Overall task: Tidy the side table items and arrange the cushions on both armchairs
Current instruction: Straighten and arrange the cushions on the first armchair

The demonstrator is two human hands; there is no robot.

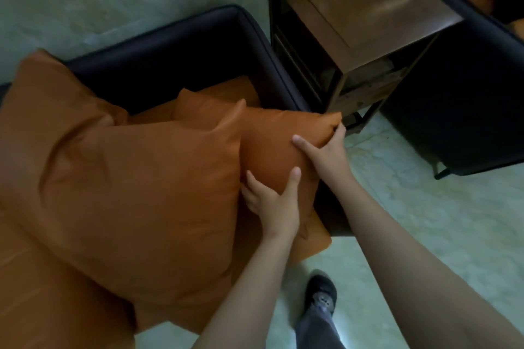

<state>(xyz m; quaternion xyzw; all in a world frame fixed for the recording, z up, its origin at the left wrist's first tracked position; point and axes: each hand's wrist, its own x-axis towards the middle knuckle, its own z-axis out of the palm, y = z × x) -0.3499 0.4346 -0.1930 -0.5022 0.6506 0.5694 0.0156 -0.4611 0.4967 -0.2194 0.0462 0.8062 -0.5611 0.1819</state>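
Over the dark armchair (pixel 170 65), left hand (pixel 272 207) and right hand (pixel 326 151) both clutch the smaller orange cushion (pixel 269 144).

Pale floor (pixel 425 221), one dark shoe (pixel 320 290).
The mottled green-white floor fills the lower right; the shoe stands on it, bottom centre.

Floor (pixel 425 207): pale green-white stone or tile, marbled, faintly glossy.
First armchair (pixel 170 65): dark, smooth upholstery, boxy back and arm, at the left.
Desk (pixel 382 8): brown wood, polished top with a dull sheen, open shelf below, thin dark legs. It stands between the two chairs, just beside the first one's arm.
Second armchair (pixel 467 93): same dark upholstery, at the right, on a dark metal foot.
Light: dim, cool, even.
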